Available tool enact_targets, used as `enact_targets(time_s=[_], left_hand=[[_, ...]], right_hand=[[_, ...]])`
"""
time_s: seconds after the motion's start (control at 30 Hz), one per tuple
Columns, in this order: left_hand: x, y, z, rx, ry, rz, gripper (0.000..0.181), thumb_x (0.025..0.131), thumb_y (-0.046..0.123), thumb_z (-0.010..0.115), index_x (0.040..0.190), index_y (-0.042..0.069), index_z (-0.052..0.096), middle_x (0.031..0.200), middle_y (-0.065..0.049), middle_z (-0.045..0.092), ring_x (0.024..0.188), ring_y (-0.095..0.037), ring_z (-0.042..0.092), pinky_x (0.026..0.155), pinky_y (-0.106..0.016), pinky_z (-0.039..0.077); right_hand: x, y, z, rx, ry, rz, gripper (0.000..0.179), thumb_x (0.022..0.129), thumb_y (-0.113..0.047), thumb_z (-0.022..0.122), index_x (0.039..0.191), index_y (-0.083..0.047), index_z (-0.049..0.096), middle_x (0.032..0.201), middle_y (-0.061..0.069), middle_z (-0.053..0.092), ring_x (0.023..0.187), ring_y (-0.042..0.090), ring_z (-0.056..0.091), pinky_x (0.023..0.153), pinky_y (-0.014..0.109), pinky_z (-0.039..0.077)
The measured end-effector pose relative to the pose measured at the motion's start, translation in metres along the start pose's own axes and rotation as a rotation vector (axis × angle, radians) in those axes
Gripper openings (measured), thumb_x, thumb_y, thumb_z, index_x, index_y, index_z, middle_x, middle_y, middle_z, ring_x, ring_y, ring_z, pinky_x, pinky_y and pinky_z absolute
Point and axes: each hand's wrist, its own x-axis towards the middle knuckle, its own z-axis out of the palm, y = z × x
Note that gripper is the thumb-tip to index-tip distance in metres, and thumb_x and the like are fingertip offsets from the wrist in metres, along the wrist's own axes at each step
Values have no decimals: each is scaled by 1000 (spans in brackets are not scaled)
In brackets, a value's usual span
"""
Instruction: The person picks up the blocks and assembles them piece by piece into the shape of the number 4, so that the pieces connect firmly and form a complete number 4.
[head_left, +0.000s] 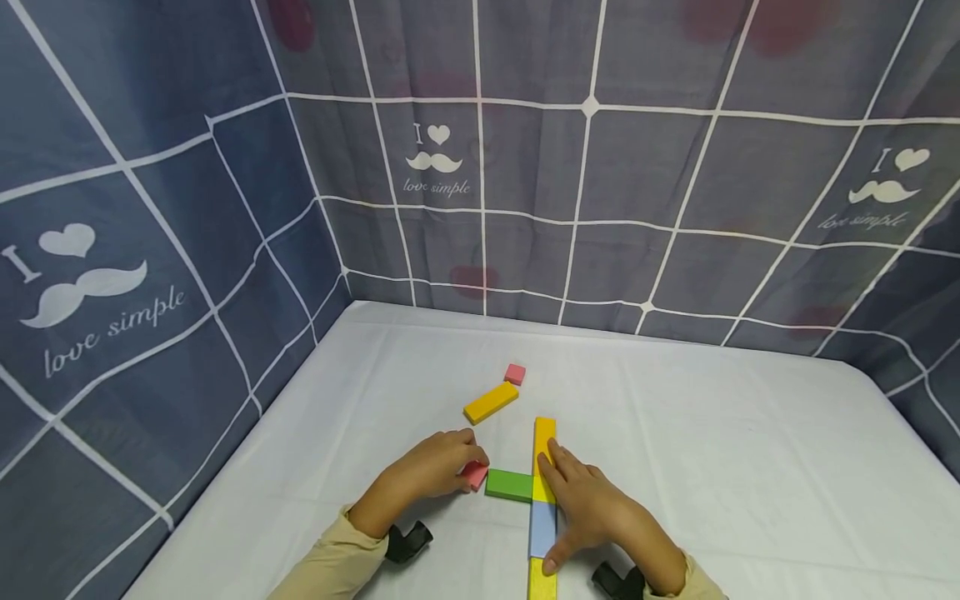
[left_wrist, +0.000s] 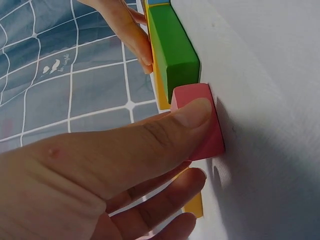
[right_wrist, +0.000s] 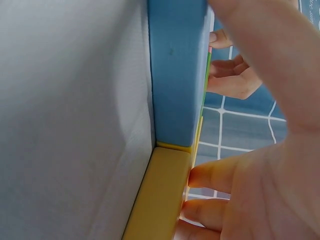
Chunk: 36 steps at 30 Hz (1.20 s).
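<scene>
A small pinkish-red block [head_left: 475, 477] is pinched between the thumb and fingers of my left hand [head_left: 427, 468], at the left end of a green block [head_left: 509, 486]. In the left wrist view this red block [left_wrist: 214, 135] sits right at the green block's end face. The green block's other end meets a row made of a yellow block [head_left: 545, 433], a blue block [head_left: 543, 527] and another yellow block [head_left: 536, 583]. My right hand [head_left: 596, 507] rests along that row, fingertips on the upper yellow block and thumb near where the blue and lower yellow blocks meet.
Beyond my left hand, a loose yellow block [head_left: 491, 403] lies at a slant, with a small red block [head_left: 515, 374] by its far end. Everything lies on a white cloth [head_left: 720, 433], and dark grid-patterned curtains [head_left: 525, 167] hang at the back and sides.
</scene>
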Motion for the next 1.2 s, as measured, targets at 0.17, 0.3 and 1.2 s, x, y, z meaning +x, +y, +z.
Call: enact_targets(time_s=[0.17,0.3,1.2], left_hand=[[0,1,-1,-11,-6,-10,30,74,23,80,102,16,72,89,3,58,72,-6,46,67,-18,42],[-1,2,-2,-13,-13,-17,31,74,23,80,103,16,71,90,3,58,72,-6,47,68,-18,44],[10,-41,4,-190,174,-87,44,91,41,59,122,9,60,130,-15,55,120,-33,50,102,-52,38]], right_hand=[[-1,1,1,-6,10,-13,130,49,-66,80,148,-1,26,157,23,14,144,38,21,108,58,31],[0,1,1,-1,4,-7,130,49,-66,80,148,-2,25,157,22,13,144,38,20,108,58,30],[1,1,1,31,-23,15,127,51,-65,80,149,-4,26,158,20,11,144,37,21,108,60,30]])
